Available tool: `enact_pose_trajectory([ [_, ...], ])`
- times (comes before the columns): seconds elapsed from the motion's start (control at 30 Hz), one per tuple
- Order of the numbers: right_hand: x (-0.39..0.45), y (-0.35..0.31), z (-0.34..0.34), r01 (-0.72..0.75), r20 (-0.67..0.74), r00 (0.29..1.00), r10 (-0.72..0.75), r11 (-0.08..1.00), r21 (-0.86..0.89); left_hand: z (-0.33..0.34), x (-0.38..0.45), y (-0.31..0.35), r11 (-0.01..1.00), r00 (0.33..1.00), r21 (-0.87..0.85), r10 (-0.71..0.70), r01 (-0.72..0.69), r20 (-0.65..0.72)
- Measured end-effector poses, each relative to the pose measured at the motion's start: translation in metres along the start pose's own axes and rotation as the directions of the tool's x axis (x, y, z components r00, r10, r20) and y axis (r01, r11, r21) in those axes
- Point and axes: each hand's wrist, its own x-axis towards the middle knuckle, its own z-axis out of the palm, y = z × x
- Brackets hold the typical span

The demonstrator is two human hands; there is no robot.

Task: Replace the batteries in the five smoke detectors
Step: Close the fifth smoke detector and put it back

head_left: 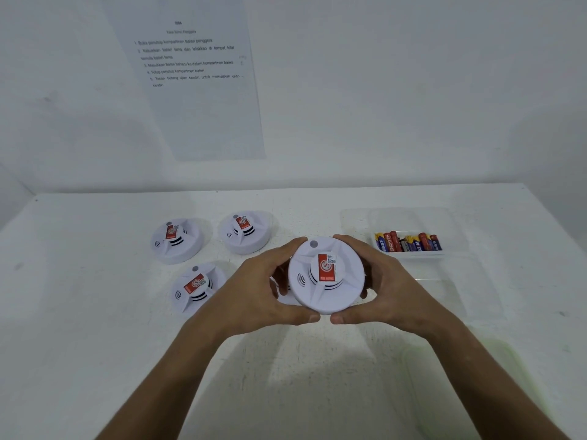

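Note:
A round white smoke detector [320, 293] with a red label is held above the white table [95, 312], face up. My left hand [254, 290] grips its left rim and my right hand [390, 290] grips its right rim, thumbs meeting at the near edge. Three more white detectors lie on the table to the left: one far left [176, 241], one behind the hands [246, 231], one nearer [197, 289]. Part of another white object [282, 292] shows under the held one, between my hands. Several batteries [408, 242] lie in a clear tray [409, 217] at the right.
A printed instruction sheet [197, 90] hangs on the white wall behind the table. A second clear tray [457, 296] sits in front of the battery tray. A pale translucent container [470, 385] lies at the near right by my right forearm.

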Motion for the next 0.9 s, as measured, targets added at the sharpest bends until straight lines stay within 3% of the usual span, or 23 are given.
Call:
enact_pose_trajectory([
  [0.9, 0.0013, 0.0036, -0.0005, 0.003, 0.01, 1.0, -0.003, 1.0, -0.006, -0.0004, 0.0008, -0.0005, 1.0, 1.0, 0.007, 0.021, -0.021, -0.023],
])
